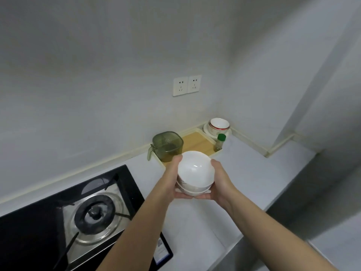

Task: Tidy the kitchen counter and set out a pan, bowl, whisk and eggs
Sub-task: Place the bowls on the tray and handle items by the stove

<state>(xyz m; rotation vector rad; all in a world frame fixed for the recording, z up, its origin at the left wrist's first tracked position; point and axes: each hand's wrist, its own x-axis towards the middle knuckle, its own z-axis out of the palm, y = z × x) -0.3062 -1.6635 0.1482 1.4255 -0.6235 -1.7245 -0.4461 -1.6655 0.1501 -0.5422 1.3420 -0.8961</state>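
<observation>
Both hands cup the stacked white bowls (194, 173) above the table (254, 173), left hand (172, 178) and right hand (218, 180) on opposite sides; the tray (197, 142) lies just beyond.

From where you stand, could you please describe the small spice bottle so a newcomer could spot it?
Below the twin wall sockets, a wooden tray lies on the counter. The bottle stands upright at its right end, near the red-rimmed bowl. It alone is slim with a green cap; the green container is squat and square.
</observation>
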